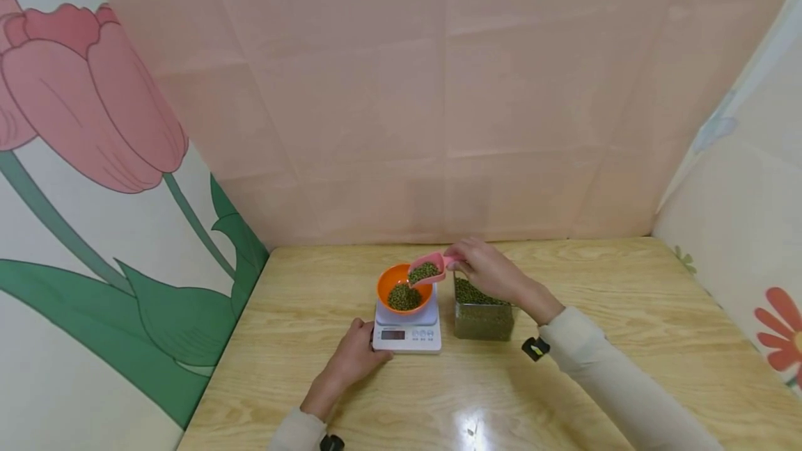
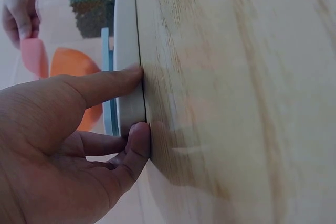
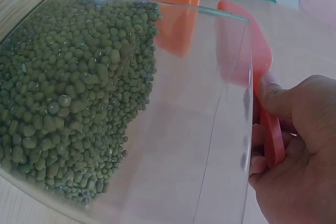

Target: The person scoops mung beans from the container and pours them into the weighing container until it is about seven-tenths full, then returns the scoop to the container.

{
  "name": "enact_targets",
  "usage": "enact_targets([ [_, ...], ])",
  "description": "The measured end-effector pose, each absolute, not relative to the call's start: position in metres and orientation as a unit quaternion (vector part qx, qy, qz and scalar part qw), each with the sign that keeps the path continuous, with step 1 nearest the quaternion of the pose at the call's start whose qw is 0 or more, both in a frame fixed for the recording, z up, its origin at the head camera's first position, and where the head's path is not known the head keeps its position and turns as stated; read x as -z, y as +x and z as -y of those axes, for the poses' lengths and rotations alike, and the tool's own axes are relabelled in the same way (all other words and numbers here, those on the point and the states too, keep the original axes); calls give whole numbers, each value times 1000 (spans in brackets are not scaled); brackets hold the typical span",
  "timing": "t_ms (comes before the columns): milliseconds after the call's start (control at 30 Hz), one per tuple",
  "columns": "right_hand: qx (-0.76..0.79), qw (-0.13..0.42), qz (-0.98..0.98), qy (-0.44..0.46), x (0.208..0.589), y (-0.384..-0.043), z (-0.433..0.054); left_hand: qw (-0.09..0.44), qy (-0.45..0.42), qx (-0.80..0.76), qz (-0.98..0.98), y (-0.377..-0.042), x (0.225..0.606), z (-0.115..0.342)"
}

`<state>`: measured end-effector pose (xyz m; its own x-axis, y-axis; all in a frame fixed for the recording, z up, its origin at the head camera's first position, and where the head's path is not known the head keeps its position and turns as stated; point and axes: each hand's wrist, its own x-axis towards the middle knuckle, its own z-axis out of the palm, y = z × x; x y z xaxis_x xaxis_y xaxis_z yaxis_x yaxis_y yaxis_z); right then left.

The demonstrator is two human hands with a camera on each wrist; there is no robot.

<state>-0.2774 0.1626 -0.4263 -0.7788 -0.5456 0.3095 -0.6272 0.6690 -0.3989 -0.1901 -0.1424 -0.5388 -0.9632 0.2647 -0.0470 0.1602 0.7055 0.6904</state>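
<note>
My right hand (image 1: 485, 266) grips the handle of a pink scoop (image 3: 244, 40), which carries green mung beans (image 1: 423, 272) over the rim of an orange bowl (image 1: 383, 289). More mung beans (image 1: 404, 297) lie in the bottom of that bowl. Under it is a white kitchen scale (image 1: 407, 339), its small display and buttons facing me. At the scale's front left corner, my left hand (image 2: 68, 135) holds the body, thumb on one side and curled fingers round the other. To the right of the scale, below my right hand, stands a clear container (image 3: 202, 129) of mung beans (image 3: 73, 87).
A wood-grain table (image 1: 301, 298) carries everything. Behind it hangs a pink backdrop (image 1: 438, 89); a tulip-printed panel (image 1: 94, 89) stands at the left and a flower-printed one (image 1: 739, 228) at the right. The container's clear wall rises beside my right hand.
</note>
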Motion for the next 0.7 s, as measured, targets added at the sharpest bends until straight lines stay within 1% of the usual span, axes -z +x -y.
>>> enact_targets([
  [533, -230, 65, 916, 323, 426, -276, -159, 66, 118, -359, -924, -190, 538, 143],
  [700, -227, 67, 916, 323, 426, -276, -158, 65, 118, -357, -924, -190, 538, 142],
])
